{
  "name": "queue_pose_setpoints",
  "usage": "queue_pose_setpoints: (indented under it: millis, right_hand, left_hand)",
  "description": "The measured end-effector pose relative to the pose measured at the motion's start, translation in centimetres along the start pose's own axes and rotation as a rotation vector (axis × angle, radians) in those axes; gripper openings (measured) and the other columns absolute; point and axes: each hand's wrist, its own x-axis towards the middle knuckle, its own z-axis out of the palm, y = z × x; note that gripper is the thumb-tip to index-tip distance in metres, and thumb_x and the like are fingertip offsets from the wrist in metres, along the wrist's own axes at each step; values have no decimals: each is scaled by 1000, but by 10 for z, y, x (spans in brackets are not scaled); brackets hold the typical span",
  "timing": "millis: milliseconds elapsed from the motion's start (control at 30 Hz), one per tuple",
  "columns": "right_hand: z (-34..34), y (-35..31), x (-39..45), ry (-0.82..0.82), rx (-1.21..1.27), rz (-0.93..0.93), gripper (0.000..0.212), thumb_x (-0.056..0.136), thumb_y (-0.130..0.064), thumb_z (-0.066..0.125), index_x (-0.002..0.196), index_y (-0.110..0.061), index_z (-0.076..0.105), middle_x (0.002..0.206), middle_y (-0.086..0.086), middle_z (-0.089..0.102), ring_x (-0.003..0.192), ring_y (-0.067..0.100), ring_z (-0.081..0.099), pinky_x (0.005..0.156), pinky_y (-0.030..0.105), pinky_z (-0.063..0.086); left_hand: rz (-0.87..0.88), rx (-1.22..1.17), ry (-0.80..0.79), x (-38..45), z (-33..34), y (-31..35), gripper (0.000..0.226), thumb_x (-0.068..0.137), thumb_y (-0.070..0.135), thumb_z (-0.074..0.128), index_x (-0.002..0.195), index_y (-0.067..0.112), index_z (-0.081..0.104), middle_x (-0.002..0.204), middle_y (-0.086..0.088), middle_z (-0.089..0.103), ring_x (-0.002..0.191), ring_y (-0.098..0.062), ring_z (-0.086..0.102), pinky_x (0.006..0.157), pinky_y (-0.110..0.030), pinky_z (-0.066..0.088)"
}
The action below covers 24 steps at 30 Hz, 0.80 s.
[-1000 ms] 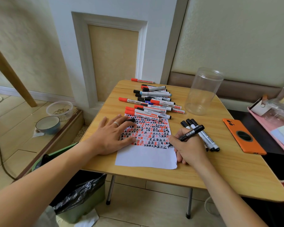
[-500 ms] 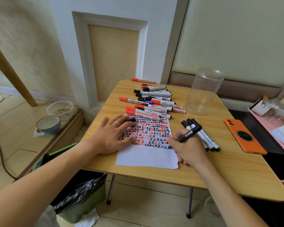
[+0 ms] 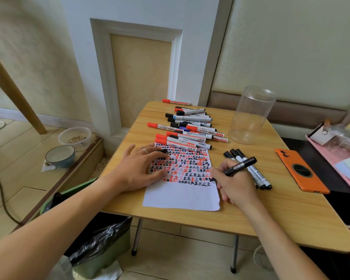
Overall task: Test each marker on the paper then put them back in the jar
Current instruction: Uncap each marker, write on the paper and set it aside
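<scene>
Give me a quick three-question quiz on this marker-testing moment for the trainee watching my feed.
1. True or false: the clear jar already holds markers.
2. Which hand grips the black marker? A) left hand B) right hand
3. Fill in: the left hand lies flat on the ____.

Key: 1. False, the jar is empty; three black markers lie beside the right hand on the table. 2. B. 3. Paper.

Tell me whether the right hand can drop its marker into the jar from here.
Probably yes: the right hand grips the black marker, the jar stands open-topped just beyond, nothing between.
</scene>
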Motion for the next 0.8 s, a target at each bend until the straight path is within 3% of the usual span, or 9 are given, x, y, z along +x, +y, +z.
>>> queue_pose_setpoints:
  millis: [100, 167, 233, 367, 467, 567, 700, 800]
  right_hand:
    - [0, -1, 0, 12, 71, -57, 29, 93, -28, 75, 78, -13, 56, 53, 6, 56, 36, 21, 46, 42, 25, 35]
    - [-1, -4, 0, 24, 111, -121, 24, 91, -24, 77, 81, -13, 58, 55, 9, 56, 40, 22, 47, 43, 25, 36]
    - [-1, -10, -2, 4, 194, -148, 16, 91, -19, 77, 87, -13, 63, 60, 12, 58, 43, 20, 48, 42, 24, 37]
    - [6, -20, -8, -128, 343, -136, 4, 98, -21, 68, 99, -17, 68, 64, 9, 63, 50, 23, 55, 44, 26, 39]
    - [15, -24, -11, -184, 374, -168, 3, 98, -20, 68, 100, -17, 68, 75, 11, 66, 52, 25, 60, 44, 27, 40]
    - [23, -28, -11, -175, 389, -172, 9, 88, -30, 70, 91, -23, 65, 75, 25, 62, 50, 25, 60, 43, 26, 39]
    - [27, -26, -10, -141, 420, -166, 11, 94, -22, 71, 91, -16, 61, 59, 15, 57, 47, 22, 57, 43, 25, 36]
    - [28, -25, -9, -101, 456, -158, 14, 96, -18, 68, 93, -8, 59, 55, 14, 55, 46, 21, 55, 43, 25, 36]
  left_hand:
    - [27, -122, 145, -3, -9, 10, 37, 95, 64, 49, 124, 43, 61, 135, 13, 59, 128, -4, 48, 116, -38, 25]
    - [27, -327, 208, -6, -14, 23, 18, 99, 47, 58, 109, 34, 63, 112, 15, 65, 105, 3, 56, 94, -25, 42]
    - [8, -538, 193, -8, -15, 35, 7, 102, 32, 58, 100, 26, 61, 97, 13, 66, 93, -4, 60, 82, -24, 49]
    - [-38, -844, 116, -11, -14, 46, 13, 103, 32, 52, 95, 22, 56, 92, -3, 61, 89, -28, 56, 82, -47, 48]
    - [-76, -933, 43, -12, -11, 53, 14, 105, 27, 50, 95, 18, 55, 93, -14, 57, 86, -21, 52, 79, -39, 42]
    - [-119, -1037, 12, -11, -7, 61, 17, 107, 22, 51, 102, 6, 53, 89, -4, 58, 83, -15, 55, 75, -30, 44]
    - [-168, -1100, 24, -11, -8, 68, 20, 106, 26, 52, 102, 7, 55, 88, 5, 66, 84, -10, 60, 72, -23, 45]
    - [-176, -1134, 38, -10, -9, 69, 14, 106, 26, 52, 99, 14, 56, 89, 6, 67, 86, -11, 62, 75, -29, 43]
